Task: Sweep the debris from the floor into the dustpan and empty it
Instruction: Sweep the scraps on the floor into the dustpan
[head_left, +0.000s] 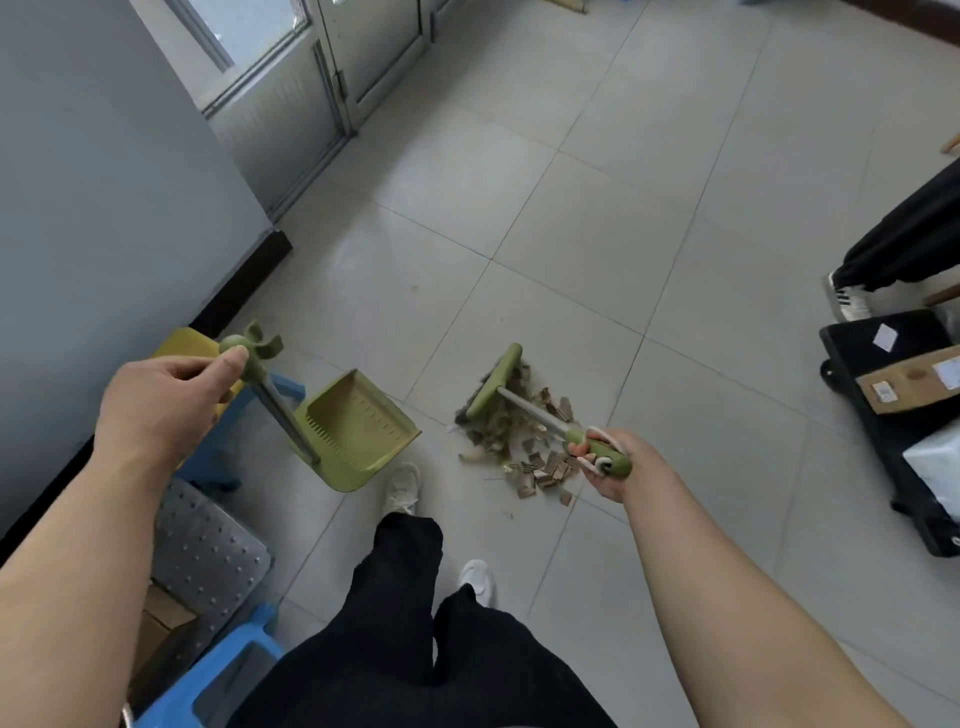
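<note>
Left hand (166, 400) closed around the top of the dustpan handle (283, 408), thumb pressed against the green knob just below a forked clip. Green dustpan (358, 428) hanging at the lower end of that handle, tilted, open mouth turned up and toward the right, toothed comb ridge visible inside; whether its lower edge touches the tiled floor (597, 234) cannot be told. Right hand (610, 465) wrapped around the green grip of the broom (524, 408), fingers curled shut, a white cord looped over the grip and across the fingers. Broom shaft slanting up and left from that hand to a green head with dark bristles, bristles down on the floor at the far edge of the debris (530, 457). Debris gathered in a loose pile of brown cardboard-like scraps and pale bits, lying between broom head and right hand, just right of the dustpan and apart from it, none of it inside the pan. White shoes (402, 488) and black trousers below, one shoe just beside the pan's lower corner. Blue stool (218, 675) and perforated metal plate (208, 551) at lower left, against a grey wall (104, 182). Black cart (893, 395) bearing a cardboard box (909, 384) at right, another person's leg (893, 249) and a sneaker beyond it.
</note>
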